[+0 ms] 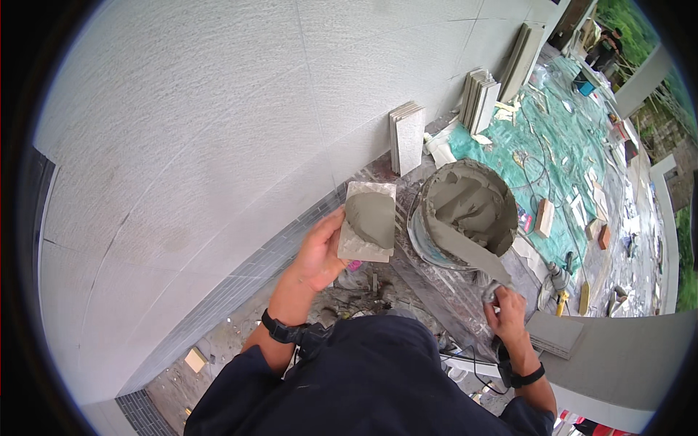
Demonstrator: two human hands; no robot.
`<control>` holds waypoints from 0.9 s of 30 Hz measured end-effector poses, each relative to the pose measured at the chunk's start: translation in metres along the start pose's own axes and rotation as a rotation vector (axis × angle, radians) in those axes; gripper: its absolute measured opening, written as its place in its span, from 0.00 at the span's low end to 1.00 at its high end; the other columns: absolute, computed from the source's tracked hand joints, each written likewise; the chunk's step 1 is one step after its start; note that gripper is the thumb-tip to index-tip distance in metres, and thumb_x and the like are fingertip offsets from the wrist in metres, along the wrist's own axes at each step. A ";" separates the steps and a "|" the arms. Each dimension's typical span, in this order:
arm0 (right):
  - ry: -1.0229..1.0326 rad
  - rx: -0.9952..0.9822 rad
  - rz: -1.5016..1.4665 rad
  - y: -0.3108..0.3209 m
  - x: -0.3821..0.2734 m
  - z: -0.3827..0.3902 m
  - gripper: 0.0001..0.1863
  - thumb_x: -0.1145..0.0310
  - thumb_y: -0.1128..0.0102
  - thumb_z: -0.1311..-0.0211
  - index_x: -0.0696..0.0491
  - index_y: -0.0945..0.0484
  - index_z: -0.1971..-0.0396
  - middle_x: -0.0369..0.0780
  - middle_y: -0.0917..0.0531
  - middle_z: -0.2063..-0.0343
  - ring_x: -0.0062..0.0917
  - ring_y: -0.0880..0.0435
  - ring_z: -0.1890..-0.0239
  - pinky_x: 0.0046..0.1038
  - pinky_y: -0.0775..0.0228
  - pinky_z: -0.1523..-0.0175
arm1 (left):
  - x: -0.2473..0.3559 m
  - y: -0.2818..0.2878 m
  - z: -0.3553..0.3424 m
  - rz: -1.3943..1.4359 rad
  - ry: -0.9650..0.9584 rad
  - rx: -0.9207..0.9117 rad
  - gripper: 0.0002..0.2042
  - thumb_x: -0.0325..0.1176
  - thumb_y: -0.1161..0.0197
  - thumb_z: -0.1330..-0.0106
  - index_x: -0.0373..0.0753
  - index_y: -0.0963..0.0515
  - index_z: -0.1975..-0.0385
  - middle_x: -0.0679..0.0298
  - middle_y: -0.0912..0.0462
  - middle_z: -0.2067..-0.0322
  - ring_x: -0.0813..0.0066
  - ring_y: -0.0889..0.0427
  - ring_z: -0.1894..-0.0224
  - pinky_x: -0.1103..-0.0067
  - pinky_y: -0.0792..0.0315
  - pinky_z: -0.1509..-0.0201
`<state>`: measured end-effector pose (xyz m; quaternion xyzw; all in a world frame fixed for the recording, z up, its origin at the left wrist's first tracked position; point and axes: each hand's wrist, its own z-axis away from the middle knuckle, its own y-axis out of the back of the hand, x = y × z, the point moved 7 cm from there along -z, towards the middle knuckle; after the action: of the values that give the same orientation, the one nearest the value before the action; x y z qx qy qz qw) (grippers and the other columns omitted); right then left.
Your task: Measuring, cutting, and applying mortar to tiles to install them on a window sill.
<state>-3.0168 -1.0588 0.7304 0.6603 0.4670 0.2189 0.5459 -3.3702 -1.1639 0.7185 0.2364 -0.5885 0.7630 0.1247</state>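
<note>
The small tile [361, 251], with grey mortar [373, 218] on its face, is held at its left edge by the left hand [318, 251]. The right hand [507, 316] grips a trowel [476, 256], whose coated blade reaches over the bucket [422, 238]. This bucket stands on the bench [435, 292]; beyond, tile stacks [407, 138] lean against the wall [218, 109].

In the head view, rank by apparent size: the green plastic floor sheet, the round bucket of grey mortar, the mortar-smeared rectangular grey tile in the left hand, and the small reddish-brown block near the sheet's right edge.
1. Green sheet
2. Mortar bucket
3. Grey tile
4. Reddish-brown block, though it lies farther off
</note>
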 end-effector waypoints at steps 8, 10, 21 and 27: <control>-0.275 -0.042 -0.290 0.084 -0.026 -0.075 0.18 0.63 0.29 0.51 0.58 0.25 0.66 0.41 0.27 0.82 0.30 0.28 0.83 0.28 0.35 0.76 | -0.024 -0.017 -0.001 0.244 0.050 -0.308 0.33 0.56 0.62 0.26 0.40 0.48 0.29 0.55 0.39 0.32 0.54 0.40 0.30 0.61 0.39 0.29; -0.196 -0.093 -0.229 0.085 -0.028 -0.085 0.18 0.62 0.30 0.50 0.57 0.24 0.66 0.41 0.26 0.81 0.30 0.27 0.83 0.28 0.35 0.76 | -0.032 -0.014 0.002 0.230 0.061 -0.296 0.34 0.58 0.62 0.26 0.40 0.49 0.29 0.56 0.39 0.32 0.55 0.38 0.31 0.61 0.40 0.29; 0.179 -0.170 0.084 0.068 -0.033 -0.118 0.17 0.61 0.31 0.48 0.54 0.25 0.64 0.39 0.24 0.76 0.34 0.22 0.77 0.36 0.32 0.73 | -0.053 -0.010 0.024 -0.069 0.152 -0.303 0.38 0.63 0.64 0.28 0.39 0.48 0.29 0.53 0.32 0.37 0.58 0.30 0.36 0.63 0.33 0.36; 0.062 -0.291 -0.154 0.067 -0.015 -0.129 0.14 0.63 0.33 0.46 0.55 0.24 0.67 0.41 0.24 0.81 0.37 0.22 0.80 0.34 0.33 0.74 | -0.055 -0.003 0.033 -0.115 0.266 -0.352 0.37 0.63 0.66 0.27 0.37 0.47 0.30 0.50 0.30 0.39 0.57 0.25 0.40 0.64 0.31 0.38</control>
<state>-3.1015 -1.0027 0.8349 0.5293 0.4963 0.2621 0.6362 -3.3143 -1.1897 0.6993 0.1417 -0.6766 0.6645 0.2839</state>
